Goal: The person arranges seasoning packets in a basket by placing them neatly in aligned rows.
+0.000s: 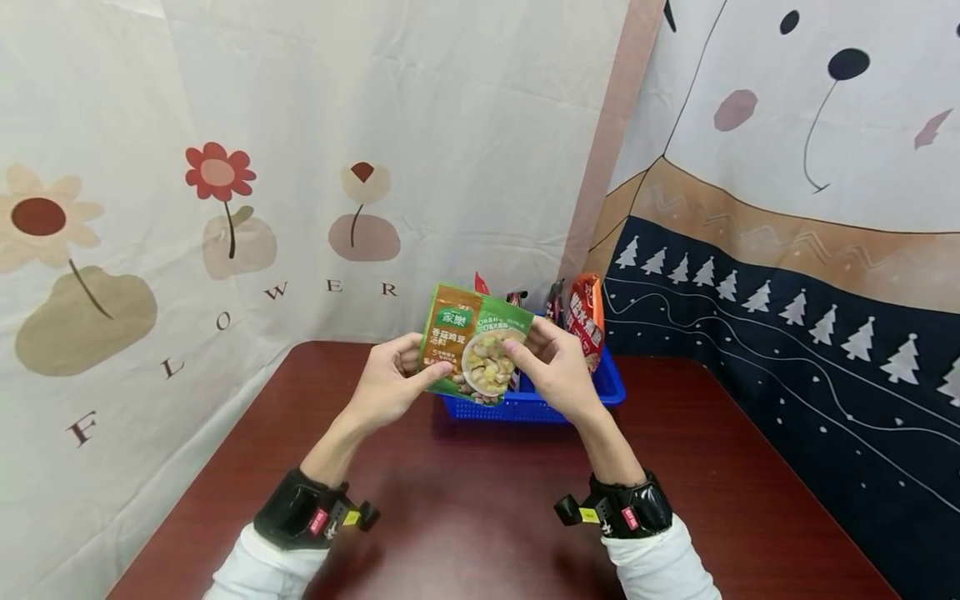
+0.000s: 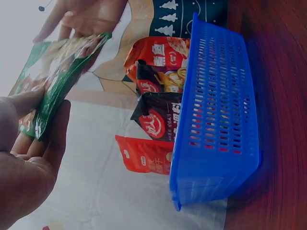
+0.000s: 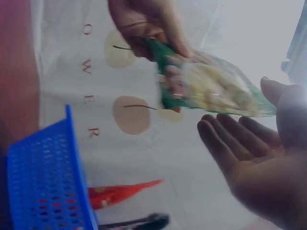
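Note:
A green and brown soup-mix packet (image 1: 474, 346) with a bowl pictured on its front is held up before the blue basket (image 1: 517, 410). My left hand (image 1: 386, 383) pinches its left side, thumb across the front and fingers behind. My right hand (image 1: 558, 371) is at the packet's right end. In the right wrist view, the right hand's fingers (image 3: 235, 139) extend straight below the packet (image 3: 211, 88), with the thumb spread apart above it. The left wrist view shows the packet (image 2: 57, 72) edge-on between both hands.
Inside the basket stand several upright bags, among them a red-orange one (image 1: 585, 321), a black one (image 2: 160, 115) and a red pouch (image 2: 144, 155). The basket rests on a dark red table (image 1: 480, 500). Printed cloth (image 1: 465, 142) hangs behind and at the right.

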`<move>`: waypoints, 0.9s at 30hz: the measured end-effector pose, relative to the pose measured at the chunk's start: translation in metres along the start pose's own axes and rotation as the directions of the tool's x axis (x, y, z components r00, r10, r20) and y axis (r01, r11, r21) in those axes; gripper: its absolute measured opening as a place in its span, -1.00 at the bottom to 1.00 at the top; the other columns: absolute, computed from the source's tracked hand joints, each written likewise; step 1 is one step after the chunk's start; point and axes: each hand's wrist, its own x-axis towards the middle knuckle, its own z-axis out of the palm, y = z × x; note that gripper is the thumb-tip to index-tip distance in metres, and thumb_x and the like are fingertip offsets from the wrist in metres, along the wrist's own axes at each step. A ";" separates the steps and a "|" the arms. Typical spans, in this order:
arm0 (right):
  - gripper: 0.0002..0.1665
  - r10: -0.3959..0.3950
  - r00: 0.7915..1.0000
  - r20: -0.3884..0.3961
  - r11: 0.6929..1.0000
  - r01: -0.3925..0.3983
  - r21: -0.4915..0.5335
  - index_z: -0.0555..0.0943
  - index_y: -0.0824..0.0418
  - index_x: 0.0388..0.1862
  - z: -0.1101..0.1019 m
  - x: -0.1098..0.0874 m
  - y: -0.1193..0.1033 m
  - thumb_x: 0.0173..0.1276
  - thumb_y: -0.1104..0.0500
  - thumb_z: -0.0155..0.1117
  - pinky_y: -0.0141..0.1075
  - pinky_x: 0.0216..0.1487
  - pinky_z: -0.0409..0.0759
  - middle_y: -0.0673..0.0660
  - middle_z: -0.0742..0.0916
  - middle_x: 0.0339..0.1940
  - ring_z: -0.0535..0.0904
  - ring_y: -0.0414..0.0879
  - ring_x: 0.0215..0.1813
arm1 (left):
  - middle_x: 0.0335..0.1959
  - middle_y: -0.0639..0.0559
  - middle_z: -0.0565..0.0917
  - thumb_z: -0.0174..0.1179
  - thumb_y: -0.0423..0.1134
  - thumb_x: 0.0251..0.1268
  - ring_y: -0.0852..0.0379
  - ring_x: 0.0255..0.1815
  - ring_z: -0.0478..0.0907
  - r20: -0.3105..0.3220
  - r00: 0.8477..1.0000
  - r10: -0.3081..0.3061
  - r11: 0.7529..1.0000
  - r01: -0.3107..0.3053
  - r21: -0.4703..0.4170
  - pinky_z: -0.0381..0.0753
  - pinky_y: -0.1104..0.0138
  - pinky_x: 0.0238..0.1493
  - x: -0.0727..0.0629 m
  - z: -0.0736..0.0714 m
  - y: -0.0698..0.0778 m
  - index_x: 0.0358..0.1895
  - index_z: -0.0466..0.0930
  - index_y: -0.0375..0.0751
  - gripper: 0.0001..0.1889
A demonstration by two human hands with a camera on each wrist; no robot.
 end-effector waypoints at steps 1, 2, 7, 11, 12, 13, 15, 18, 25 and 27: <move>-0.54 0.000 1.000 0.003 1.000 0.000 -0.022 0.66 0.29 0.46 -0.003 0.000 -0.002 0.68 0.22 0.39 -0.37 -0.04 0.85 0.31 0.88 0.13 0.86 -0.20 -0.02 | 0.00 -0.28 0.93 0.49 -0.31 0.54 0.23 -0.10 0.93 0.019 1.000 -0.004 1.000 0.004 0.008 0.90 0.30 -0.14 0.000 0.000 0.000 0.23 0.75 -0.28 -0.69; -0.54 0.003 1.000 0.004 0.999 -0.003 -0.048 0.67 0.27 0.47 -0.005 0.000 -0.005 0.68 0.21 0.40 -0.38 -0.10 0.83 0.33 0.89 0.11 0.85 -0.20 -0.08 | -0.01 -0.27 0.93 0.49 -0.30 0.54 0.22 -0.10 0.93 0.039 0.999 -0.009 1.000 0.008 0.015 0.91 0.30 -0.13 0.001 0.000 0.000 0.22 0.75 -0.28 -0.70; -0.66 0.025 0.999 0.025 0.981 -0.020 -0.194 0.79 0.21 0.30 -0.013 -0.003 -0.015 0.66 0.15 0.44 -0.35 -0.46 0.64 0.28 0.89 -0.14 0.70 -0.16 -0.43 | -0.09 -0.21 0.95 0.49 -0.29 0.54 0.18 -0.12 0.92 0.123 0.992 -0.011 0.999 0.006 0.044 0.88 0.32 -0.07 0.001 0.000 -0.001 0.22 0.77 -0.26 -0.70; -0.77 0.027 0.998 0.051 0.975 -0.015 -0.222 0.86 0.25 0.10 -0.014 -0.004 -0.018 0.67 0.14 0.43 -0.30 -0.43 0.70 0.26 0.89 -0.21 0.73 -0.12 -0.42 | -0.13 -0.13 0.95 0.49 -0.27 0.54 0.16 -0.15 0.92 0.157 0.987 -0.021 0.998 0.011 0.068 0.85 0.34 -0.10 0.000 0.000 -0.003 0.21 0.78 -0.22 -0.72; -0.78 0.024 0.998 0.055 0.975 -0.011 -0.221 0.87 0.25 0.07 -0.014 -0.004 -0.017 0.67 0.15 0.43 -0.30 -0.42 0.71 0.26 0.89 -0.22 0.74 -0.12 -0.40 | -0.14 -0.11 0.96 0.49 -0.27 0.55 0.16 -0.15 0.92 0.162 0.986 -0.024 0.997 0.012 0.073 0.85 0.34 -0.11 0.001 0.000 -0.004 0.20 0.78 -0.21 -0.72; -0.79 0.020 0.998 0.057 0.975 -0.007 -0.221 0.87 0.26 0.04 -0.014 -0.004 -0.017 0.67 0.16 0.43 -0.30 -0.41 0.73 0.26 0.90 -0.23 0.75 -0.12 -0.38 | -0.15 -0.09 0.95 0.50 -0.26 0.54 0.15 -0.16 0.92 0.166 0.986 -0.028 0.997 0.015 0.080 0.84 0.35 -0.12 0.001 0.000 -0.004 0.20 0.78 -0.19 -0.73; -0.81 0.012 0.998 0.058 0.975 0.001 -0.224 0.88 0.25 0.00 -0.014 -0.004 -0.017 0.67 0.17 0.42 -0.32 -0.42 0.70 0.25 0.90 -0.25 0.74 -0.13 -0.38 | -0.15 -0.09 0.95 0.50 -0.25 0.54 0.14 -0.16 0.92 0.174 0.984 -0.032 0.996 0.017 0.087 0.82 0.35 -0.14 0.001 -0.001 -0.005 0.19 0.78 -0.18 -0.73; -0.82 0.000 0.998 0.059 0.973 0.014 -0.232 0.88 0.26 -0.04 -0.013 -0.005 -0.015 0.67 0.19 0.41 -0.35 -0.42 0.69 0.25 0.90 -0.28 0.74 -0.15 -0.38 | -0.14 -0.08 0.95 0.50 -0.24 0.54 0.14 -0.15 0.92 0.181 0.983 -0.034 0.996 0.018 0.090 0.81 0.35 -0.14 0.001 -0.001 -0.007 0.18 0.78 -0.18 -0.73; -0.82 -0.026 0.998 0.051 0.971 0.037 -0.237 0.89 0.29 -0.08 -0.012 -0.005 -0.013 0.66 0.23 0.41 -0.38 -0.43 0.67 0.26 0.90 -0.32 0.73 -0.20 -0.40 | -0.09 -0.14 0.95 0.48 -0.26 0.56 0.15 -0.11 0.92 0.194 0.980 -0.039 0.998 0.027 0.063 0.82 0.35 -0.11 0.001 -0.001 -0.009 0.20 0.77 -0.21 -0.73; -0.82 -0.033 0.999 0.040 0.970 0.042 -0.239 0.90 0.29 -0.09 -0.012 -0.005 -0.013 0.66 0.24 0.42 -0.38 -0.45 0.65 0.26 0.90 -0.34 0.73 -0.21 -0.41 | -0.08 -0.17 0.95 0.47 -0.27 0.57 0.15 -0.10 0.92 0.196 0.980 -0.042 0.998 0.032 0.052 0.84 0.34 -0.10 0.001 0.000 -0.010 0.21 0.76 -0.22 -0.72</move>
